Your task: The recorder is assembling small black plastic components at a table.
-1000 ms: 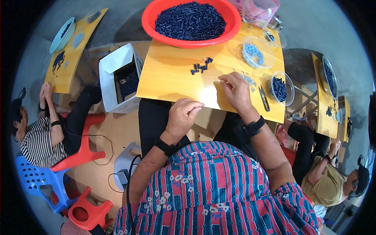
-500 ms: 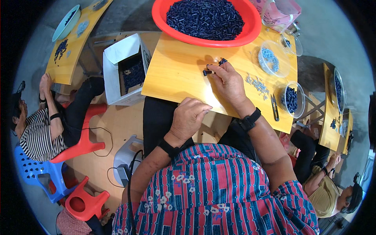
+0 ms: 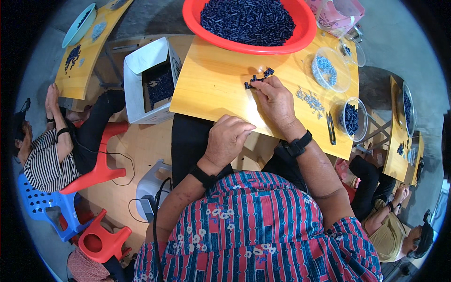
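On the table (image 3: pixel 202 94), small dark cylindrical pieces (image 3: pixel 254 78) are touched by the narrowed right hand (image 3: pixel 276 99), whose grip cannot be told, while the left hand (image 3: pixel 227 141) is curled thumb-to-forefinger by the near edge, a red basin (image 3: pixel 305 34) being set beyond.

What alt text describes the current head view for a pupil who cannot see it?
A person's right hand is at a small cluster of dark pieces on a yellow table, the left hand curled near the table's front edge. A red basin full of dark pieces stands at the far side; black snips lie to the right.
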Demonstrator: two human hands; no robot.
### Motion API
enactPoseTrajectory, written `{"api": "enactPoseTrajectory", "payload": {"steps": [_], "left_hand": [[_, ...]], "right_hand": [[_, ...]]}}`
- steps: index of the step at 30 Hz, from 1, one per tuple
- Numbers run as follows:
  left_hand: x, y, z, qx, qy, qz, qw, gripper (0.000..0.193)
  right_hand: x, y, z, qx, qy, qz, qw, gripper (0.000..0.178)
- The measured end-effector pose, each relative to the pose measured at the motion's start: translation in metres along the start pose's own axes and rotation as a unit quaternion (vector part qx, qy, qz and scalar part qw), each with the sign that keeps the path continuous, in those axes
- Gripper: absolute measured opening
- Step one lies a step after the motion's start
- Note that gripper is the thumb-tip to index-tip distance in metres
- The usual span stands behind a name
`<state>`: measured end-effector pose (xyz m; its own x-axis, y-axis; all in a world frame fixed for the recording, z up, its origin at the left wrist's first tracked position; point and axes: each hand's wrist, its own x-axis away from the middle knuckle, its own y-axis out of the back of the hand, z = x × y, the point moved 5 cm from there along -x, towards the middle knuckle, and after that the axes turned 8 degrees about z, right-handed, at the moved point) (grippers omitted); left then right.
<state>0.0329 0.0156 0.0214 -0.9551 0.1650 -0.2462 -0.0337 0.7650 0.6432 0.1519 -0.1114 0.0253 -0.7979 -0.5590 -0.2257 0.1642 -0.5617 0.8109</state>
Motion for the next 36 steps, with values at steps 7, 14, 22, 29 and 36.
{"api": "enactPoseTrajectory", "payload": {"steps": [7, 14, 22, 29, 36], "left_hand": [[0.001, -0.002, 0.001, -0.004, 0.005, 0.004, 1.0, 0.013], [0.001, -0.003, 0.001, -0.011, -0.002, -0.003, 1.0, 0.013], [0.001, 0.002, 0.003, -0.007, 0.001, -0.039, 0.999, 0.016], [-0.026, 0.027, 0.017, -0.054, 0.05, -0.122, 0.99, 0.029], [-0.035, 0.022, 0.045, -0.051, 0.076, -0.071, 0.993, 0.018]], "right_hand": [[0.001, -0.002, 0.008, -0.026, 0.008, 0.014, 1.0, 0.023], [0.0, -0.007, 0.007, 0.007, 0.015, 0.019, 1.0, 0.023], [0.005, -0.004, 0.013, 0.007, 0.051, 0.024, 0.998, 0.012], [0.013, -0.005, 0.01, 0.002, 0.09, -0.006, 0.996, 0.011], [0.014, -0.006, 0.01, -0.034, 0.084, -0.009, 0.996, 0.013]]}}
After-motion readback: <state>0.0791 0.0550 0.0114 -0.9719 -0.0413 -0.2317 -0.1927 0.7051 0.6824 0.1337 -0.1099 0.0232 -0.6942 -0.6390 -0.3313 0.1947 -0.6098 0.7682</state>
